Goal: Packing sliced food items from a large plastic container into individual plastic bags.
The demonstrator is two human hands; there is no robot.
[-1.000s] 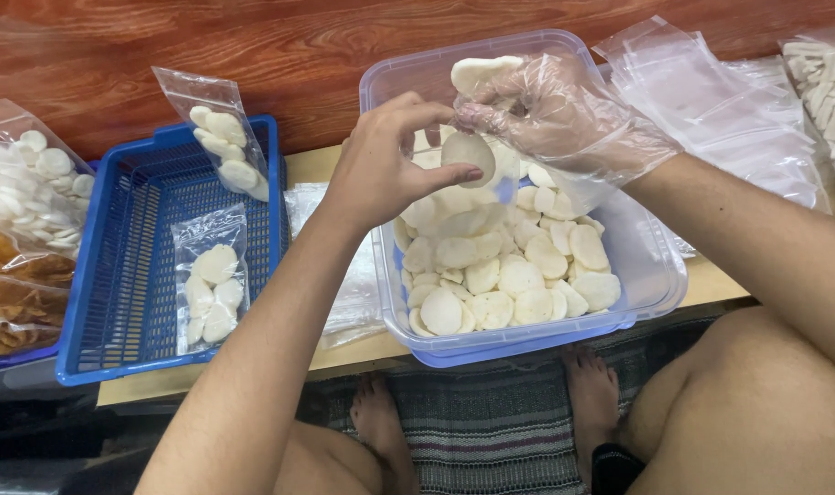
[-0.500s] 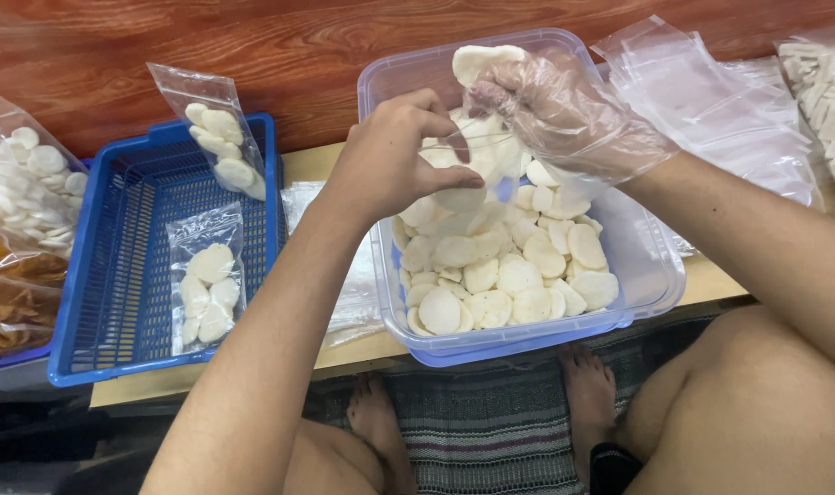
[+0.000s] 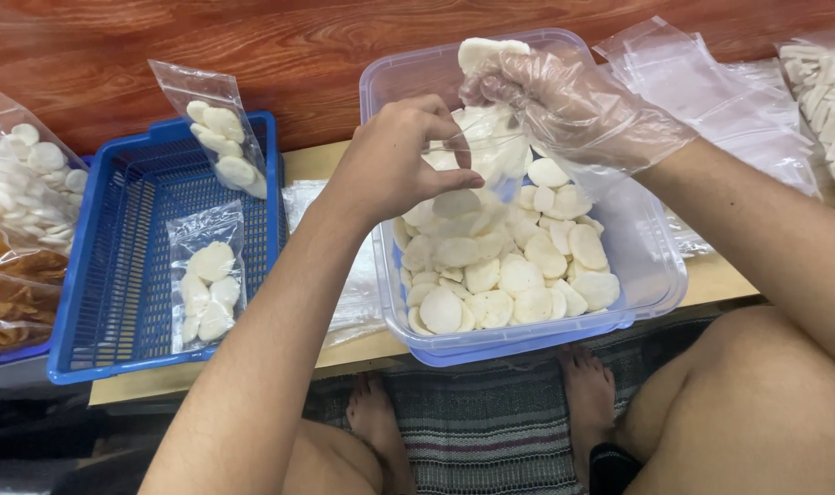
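Raised since before, gloved right hand (image 3: pixel 564 96) grips white crackers (image 3: pixel 491 50); left hand (image 3: pixel 399 160) pinches a clear bag (image 3: pixel 477 147) above the tub (image 3: pixel 651 275).

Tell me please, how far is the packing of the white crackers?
Done: two filled bags in the blue basket. In hand: left hand holds a small clear bag open; gloved right hand brings crackers. Left: many crackers in the clear tub.

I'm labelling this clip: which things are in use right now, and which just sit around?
In use:
left hand
small clear bag
right hand in a plastic glove
white crackers
clear tub

Lying about:
blue basket
two filled bags
empty bags
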